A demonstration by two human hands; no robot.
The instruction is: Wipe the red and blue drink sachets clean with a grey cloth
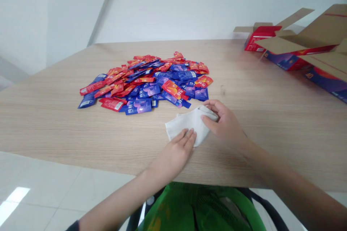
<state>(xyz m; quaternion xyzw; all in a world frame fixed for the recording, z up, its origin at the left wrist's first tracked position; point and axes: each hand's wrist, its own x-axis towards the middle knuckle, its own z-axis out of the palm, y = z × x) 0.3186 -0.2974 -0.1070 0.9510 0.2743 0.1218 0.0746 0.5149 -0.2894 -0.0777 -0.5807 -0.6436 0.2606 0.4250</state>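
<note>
A folded white cloth [189, 126] lies on the table just below the sachet pile. My right hand [223, 121] grips its upper fold between thumb and fingers. My left hand [173, 157] lies flat with its fingertips pressing the cloth's lower edge. A heap of blue and red foil sachets [143, 83], printed with Chinese characters, spreads over the wood beyond my hands. The cloth's tip comes very close to the nearest sachets, and neither hand touches the heap.
The light wood-grain table [271, 122] ends in a front edge near my arms. At the far right stand an opened cardboard carton [306, 43], a red box [260, 38] and a blue printed box [284, 61]. Green mesh fabric [195, 209] shows below the table edge, above a tiled floor [54, 191].
</note>
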